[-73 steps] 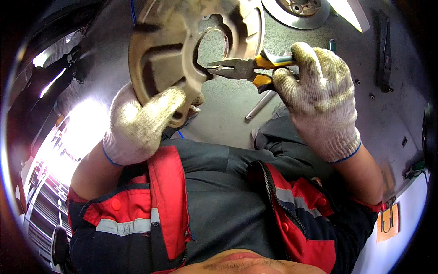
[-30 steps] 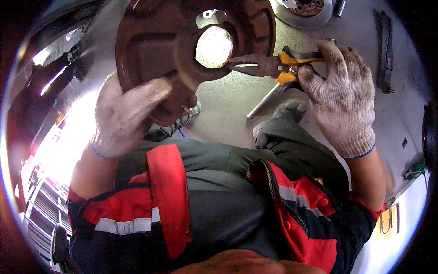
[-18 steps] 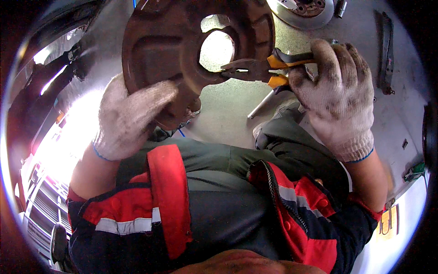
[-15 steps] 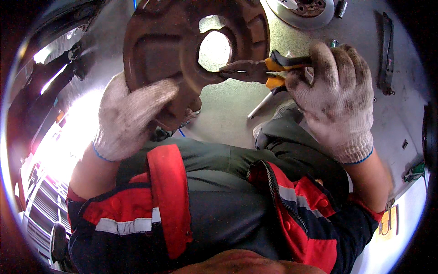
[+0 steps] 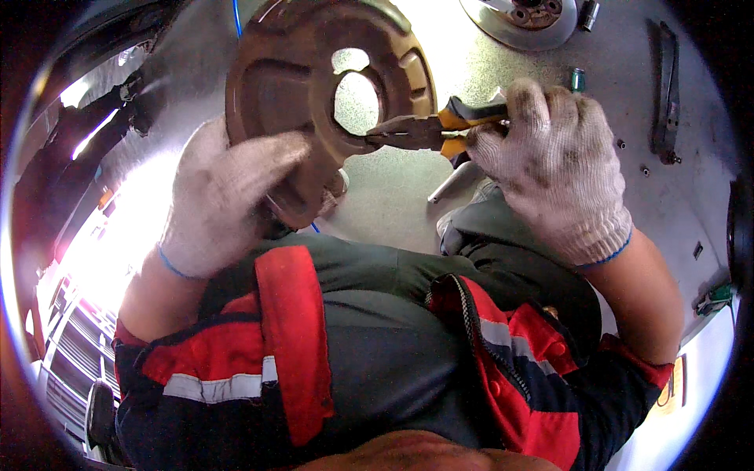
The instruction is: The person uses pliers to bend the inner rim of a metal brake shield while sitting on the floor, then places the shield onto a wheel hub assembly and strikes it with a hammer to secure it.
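Note:
My left hand, in a white knit glove, grips the lower left edge of a brown metal brake dust shield. Its thumb lies across the front face, while the other fingers are hidden behind the plate. A pair of pliers with yellow and black handles is held in my right hand, whose glove is smudged with dirt. The jaws meet the shield's inner edge, at the lower right of the large centre hole. Whether they clamp the metal there I cannot tell for sure.
Beyond the shield at the top right lies a brake disc, with a socket beside it. A green cylinder, a long dark metal bar and small nuts lie on the grey floor. A light-coloured rod is near my shoe.
The shield has tilted and shifted slightly, its right side drawing inward. My right hand has moved a little left with the pliers, whose jaws now sit at the hole's edge with handles closer together.

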Demonstrator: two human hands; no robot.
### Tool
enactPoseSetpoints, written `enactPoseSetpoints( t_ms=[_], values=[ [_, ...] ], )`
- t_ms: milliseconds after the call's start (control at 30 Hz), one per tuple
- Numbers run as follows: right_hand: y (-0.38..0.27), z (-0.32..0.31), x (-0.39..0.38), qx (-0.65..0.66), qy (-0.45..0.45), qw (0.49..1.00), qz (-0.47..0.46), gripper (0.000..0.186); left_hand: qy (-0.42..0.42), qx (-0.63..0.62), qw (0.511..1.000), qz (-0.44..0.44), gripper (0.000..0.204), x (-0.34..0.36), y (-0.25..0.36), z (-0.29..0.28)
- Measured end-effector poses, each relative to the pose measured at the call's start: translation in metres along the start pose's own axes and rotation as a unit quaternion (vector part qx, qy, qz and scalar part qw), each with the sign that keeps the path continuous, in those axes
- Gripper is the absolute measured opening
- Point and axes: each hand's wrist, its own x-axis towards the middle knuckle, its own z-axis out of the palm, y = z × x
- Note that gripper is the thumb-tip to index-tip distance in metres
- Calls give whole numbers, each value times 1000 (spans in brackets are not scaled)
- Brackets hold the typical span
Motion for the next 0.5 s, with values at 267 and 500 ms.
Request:
enactPoseSetpoints(
  t_ms=[267,500],
  values=[
    [-15,13,-3,79,-2,994,-78,18,-202,-315,883,-282,26,25,10,-25],
    [-8,22,3,93,44,994,-37,21,-93,-406,857,-303,22,17,-2,-9]
  ],
)
